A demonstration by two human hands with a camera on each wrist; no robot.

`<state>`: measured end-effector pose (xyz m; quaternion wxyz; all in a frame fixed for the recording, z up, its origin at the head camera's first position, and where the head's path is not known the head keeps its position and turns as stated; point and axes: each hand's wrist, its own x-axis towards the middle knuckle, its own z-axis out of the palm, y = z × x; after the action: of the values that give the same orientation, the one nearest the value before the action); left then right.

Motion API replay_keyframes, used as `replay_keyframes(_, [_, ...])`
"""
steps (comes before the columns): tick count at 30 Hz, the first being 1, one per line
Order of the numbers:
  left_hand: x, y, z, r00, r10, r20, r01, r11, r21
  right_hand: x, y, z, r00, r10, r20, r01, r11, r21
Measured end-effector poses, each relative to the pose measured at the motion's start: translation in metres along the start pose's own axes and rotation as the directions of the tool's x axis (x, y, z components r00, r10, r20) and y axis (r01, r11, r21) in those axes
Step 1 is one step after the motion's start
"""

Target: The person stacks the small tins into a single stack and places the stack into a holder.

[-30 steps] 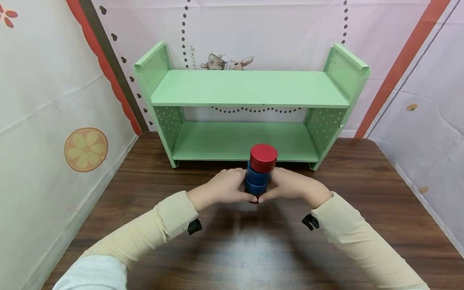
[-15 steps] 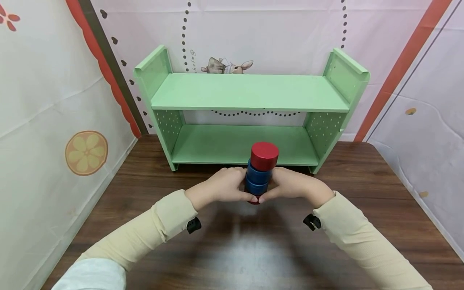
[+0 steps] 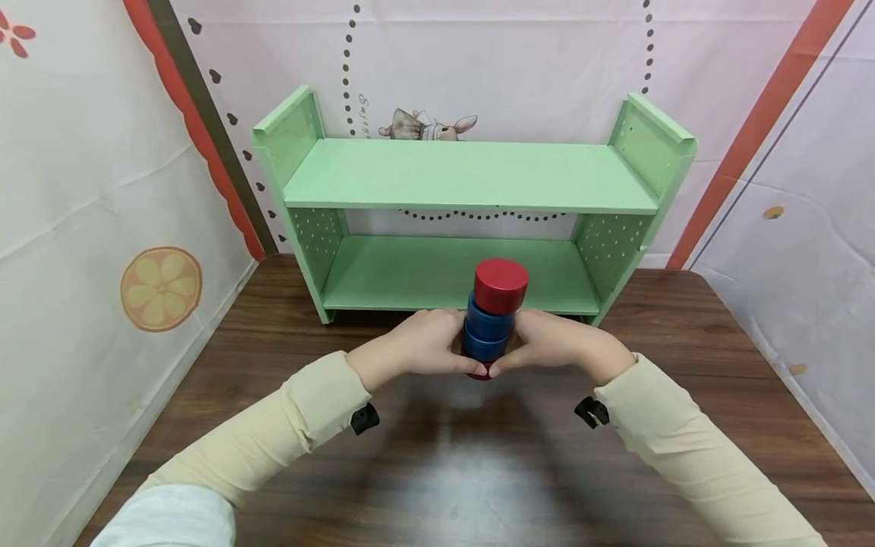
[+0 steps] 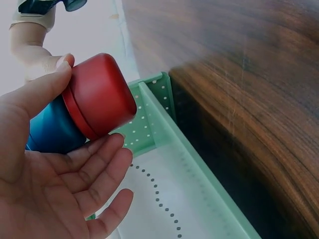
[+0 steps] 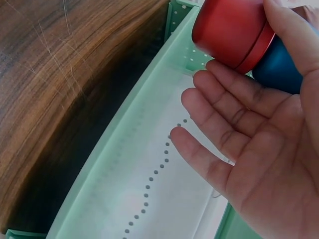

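Observation:
Between my two hands stands a red-and-blue cylindrical container (image 3: 488, 327), held off the table in front of the shelf. It has a red top, two blue bands in the middle and a red bottom end; its exact kind is unclear. My left hand (image 3: 427, 342) grips its left side, and my right hand (image 3: 557, 346) grips the right. Both thumbs meet near the lower red end. In the left wrist view the red end (image 4: 102, 97) lies between thumb and index finger, the other fingers spread loosely. The right wrist view shows a similar hold on the red end (image 5: 232, 35).
A light green two-tier shelf (image 3: 472, 175) stands at the back of the dark wooden table (image 3: 287, 448), just beyond the hands. Its lower board (image 3: 410, 270) sits behind the container. Printed cloth (image 3: 547, 68) hangs behind and along both sides.
Both hands have lifted the container slightly, and its top now covers more of the lower shelf board. The grip looks the same. The head view has tilted a little.

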<state>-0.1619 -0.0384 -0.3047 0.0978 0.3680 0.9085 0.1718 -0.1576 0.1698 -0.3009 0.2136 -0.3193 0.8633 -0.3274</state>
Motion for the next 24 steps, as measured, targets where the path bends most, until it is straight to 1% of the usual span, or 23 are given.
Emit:
replay_keyframes(5, [0.0,0.003,-0.005,1.0,-0.013,0.003,0.013,1.0,0.013,-0.001,-0.003,-0.003,1.0,0.0,0.005,0.0,1.0,-0.018])
replay_keyframes(11, [0.0,0.006,-0.011,1.0,-0.025,0.012,0.026,1.0,-0.005,-0.002,-0.007,-0.008,1.0,-0.023,0.003,0.023,0.999,-0.034])
replay_keyframes(15, [0.0,0.008,-0.015,1.0,-0.021,0.011,0.021,1.0,-0.01,-0.003,-0.01,-0.011,0.999,-0.034,-0.005,0.034,0.999,-0.04])
replay_keyframes(24, [0.001,0.011,-0.021,1.0,-0.015,0.009,0.015,1.0,-0.024,-0.005,-0.016,-0.017,1.0,0.0,-0.012,-0.001,0.998,-0.068])
